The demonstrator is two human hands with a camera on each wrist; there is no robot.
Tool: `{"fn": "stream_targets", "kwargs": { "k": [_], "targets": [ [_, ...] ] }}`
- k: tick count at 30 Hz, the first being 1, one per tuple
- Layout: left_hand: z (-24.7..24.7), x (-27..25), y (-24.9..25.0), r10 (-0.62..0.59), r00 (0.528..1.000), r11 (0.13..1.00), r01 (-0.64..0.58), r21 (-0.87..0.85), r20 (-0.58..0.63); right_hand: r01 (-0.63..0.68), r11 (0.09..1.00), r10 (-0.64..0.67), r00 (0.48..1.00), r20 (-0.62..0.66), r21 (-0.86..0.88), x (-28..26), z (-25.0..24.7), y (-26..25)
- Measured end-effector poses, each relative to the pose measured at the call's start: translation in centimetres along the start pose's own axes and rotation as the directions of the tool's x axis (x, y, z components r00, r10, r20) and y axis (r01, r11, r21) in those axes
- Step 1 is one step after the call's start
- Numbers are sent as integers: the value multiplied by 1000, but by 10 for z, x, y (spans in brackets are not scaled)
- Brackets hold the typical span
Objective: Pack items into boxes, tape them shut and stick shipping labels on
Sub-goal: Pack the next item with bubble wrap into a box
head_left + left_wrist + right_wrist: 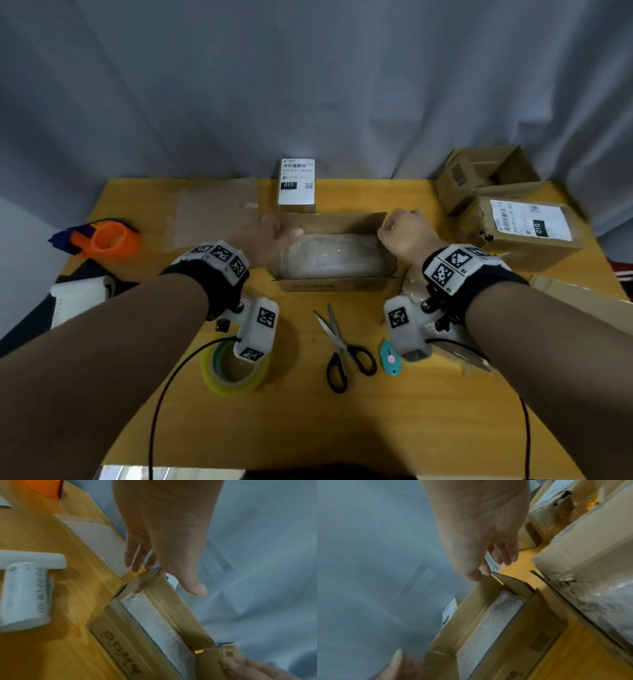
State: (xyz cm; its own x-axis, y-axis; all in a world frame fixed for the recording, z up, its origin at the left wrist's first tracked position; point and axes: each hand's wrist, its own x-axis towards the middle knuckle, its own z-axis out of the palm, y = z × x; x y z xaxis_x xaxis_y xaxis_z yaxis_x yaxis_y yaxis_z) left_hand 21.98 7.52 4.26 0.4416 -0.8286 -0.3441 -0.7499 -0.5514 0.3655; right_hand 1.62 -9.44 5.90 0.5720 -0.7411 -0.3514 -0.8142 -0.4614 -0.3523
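Observation:
An open cardboard box [334,284] stands mid-table with a bubble-wrapped item [335,255] lying inside it. Its far flap [337,222] stands upright. My left hand [291,233] is at the flap's left corner. In the left wrist view its fingers [137,561] are straight, with the tips touching the flap's edge [150,580] and the thumb held apart. My right hand [387,226] is at the right corner. In the right wrist view its thumb and forefinger [482,574] pinch the flap's corner [489,582], the other fingers curled.
Near the front of the wooden table [411,428] lie a yellow tape roll [236,373], scissors [342,349] and a teal cutter [390,359]. An orange tape dispenser [109,241] and a bubble-wrap sheet [215,212] are at left. Labelled boxes [296,181] [527,226] stand behind and right.

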Motion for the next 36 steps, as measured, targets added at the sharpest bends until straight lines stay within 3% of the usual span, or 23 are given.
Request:
{"fn": "stream_targets", "kwargs": {
  "k": [3, 6, 9, 11, 15, 21, 24, 27, 31, 34, 36],
  "targets": [
    [19, -13, -2, 53, 976, 990, -23, -141, 209, 42, 992, -54, 994, 95, 119, -8, 13, 5],
    [26, -24, -1, 45, 956, 998, -28, -62, 291, 75, 980, -107, 979, 175, 184, -17, 22, -1],
    [25, -31, 4, 25, 966, 987, -65, 146, 256, 86, 995, -99, 936, 337, 53, -23, 32, -6],
    [23, -32, 6, 60, 982, 967, -101, 233, 177, 139, 985, -91, 922, 377, -101, -22, 36, -6],
    [22, -32, 1, 65, 982, 926, -125, 356, 175, 204, 958, -102, 901, 422, -203, -16, 39, -2],
    [12, -34, -8, -16, 987, 863, -66, 500, 159, 209, 974, -155, 899, 409, -91, -13, 38, -5],
    [14, -34, -9, 69, 986, 876, -132, 463, 151, 211, 976, -209, 871, 444, 46, -14, 40, -14],
    [25, -30, -9, 128, 980, 957, -163, 238, 156, 213, 975, -221, 889, 400, 64, -14, 43, -20],
    [34, -19, -14, 48, 991, 997, -41, -59, 125, 159, 986, -165, 970, 180, 47, -12, 49, -19],
    [33, -15, -14, 27, 998, 1000, -26, -7, 56, 105, 993, -105, 994, 7, -52, -13, 54, -23],
    [31, -18, -9, 62, 997, 974, -51, 222, -43, 101, 968, -112, 993, -35, -229, -8, 57, -27]
  ]
}}
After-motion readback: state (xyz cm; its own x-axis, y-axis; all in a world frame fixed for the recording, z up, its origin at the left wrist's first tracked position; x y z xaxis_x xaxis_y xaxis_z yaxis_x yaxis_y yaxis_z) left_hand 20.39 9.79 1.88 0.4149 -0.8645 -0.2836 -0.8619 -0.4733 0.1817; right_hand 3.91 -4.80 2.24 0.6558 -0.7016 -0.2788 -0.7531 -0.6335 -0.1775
